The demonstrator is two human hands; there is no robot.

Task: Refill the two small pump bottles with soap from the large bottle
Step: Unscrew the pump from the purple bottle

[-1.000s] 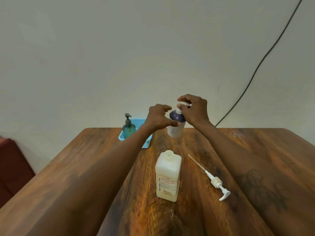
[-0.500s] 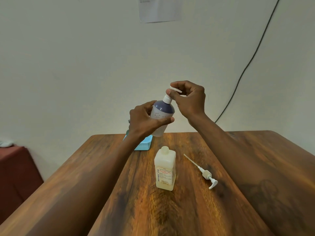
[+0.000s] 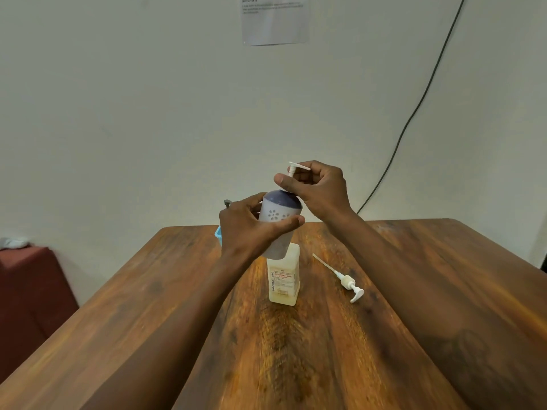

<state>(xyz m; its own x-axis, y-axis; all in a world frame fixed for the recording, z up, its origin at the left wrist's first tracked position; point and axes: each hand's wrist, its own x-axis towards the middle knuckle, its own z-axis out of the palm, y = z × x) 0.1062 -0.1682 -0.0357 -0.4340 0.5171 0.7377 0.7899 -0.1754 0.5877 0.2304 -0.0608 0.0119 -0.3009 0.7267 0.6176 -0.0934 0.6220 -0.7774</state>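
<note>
I hold a small white pump bottle (image 3: 276, 220) with a dark blue shoulder in the air above the table. My left hand (image 3: 248, 229) wraps its body. My right hand (image 3: 318, 189) pinches its white pump head (image 3: 297, 167) at the neck. Below it the large pale-yellow soap bottle (image 3: 283, 278) stands on the wooden table (image 3: 414, 291), its mouth hidden behind the small bottle. Its removed pump with long tube (image 3: 344, 280) lies on the table to the right. The other small bottle is hidden behind my left hand except for its dark pump tip (image 3: 227, 203).
A blue basket (image 3: 218, 233) peeks out at the table's far edge behind my left hand. A dark red cabinet (image 3: 29, 291) stands to the left of the table. A black cable (image 3: 414, 113) runs down the wall, and a paper sheet (image 3: 273, 19) hangs on it.
I lifted the small white bottle off the table's far end and brought it nearer, above the large bottle. Both hands kept their grip on it.
</note>
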